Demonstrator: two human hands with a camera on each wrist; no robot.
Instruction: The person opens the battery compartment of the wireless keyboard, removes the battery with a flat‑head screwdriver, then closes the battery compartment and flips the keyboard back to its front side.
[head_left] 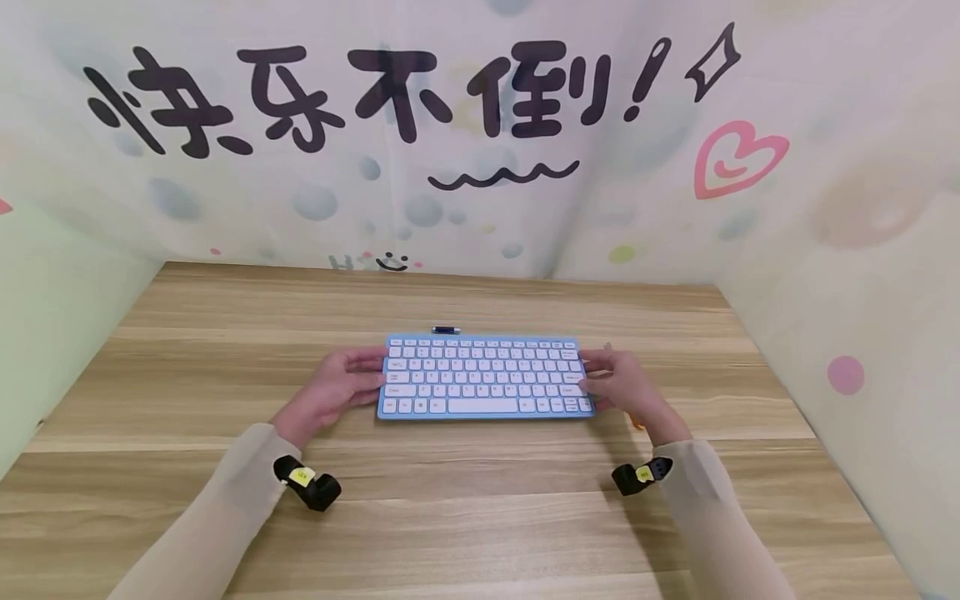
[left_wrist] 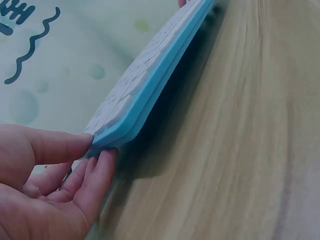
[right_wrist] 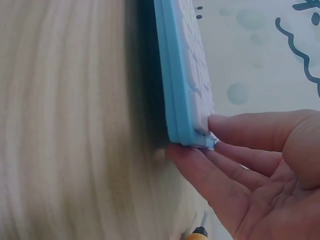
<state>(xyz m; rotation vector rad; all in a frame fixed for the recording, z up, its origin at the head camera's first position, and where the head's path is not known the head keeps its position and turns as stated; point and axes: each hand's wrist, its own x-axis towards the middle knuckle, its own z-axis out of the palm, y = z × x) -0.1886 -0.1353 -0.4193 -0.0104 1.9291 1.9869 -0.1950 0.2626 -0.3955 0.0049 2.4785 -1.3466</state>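
Observation:
A light blue keyboard [head_left: 483, 377] with white keys, keys facing up, spans the space between both hands. At its left end my left hand [head_left: 341, 387] grips the edge. The left wrist view shows that thumb [left_wrist: 60, 146] at the top corner and fingers [left_wrist: 97, 182] underneath. My right hand [head_left: 626, 383] pinches the opposite end. In the right wrist view its thumb [right_wrist: 250, 127] presses by a corner key, with fingers below. A dark shadow lies on the wood beneath the keyboard, which stands raised off the table in both wrist views.
Just behind the keyboard lies a small dark cylinder [head_left: 446, 330] with silvery ends. An orange-handled tool [right_wrist: 196, 235] with a black collar and thin metal shaft lies by the right hand, mostly hidden. A printed cloth [head_left: 465, 225] hangs behind the wooden table [head_left: 480, 500].

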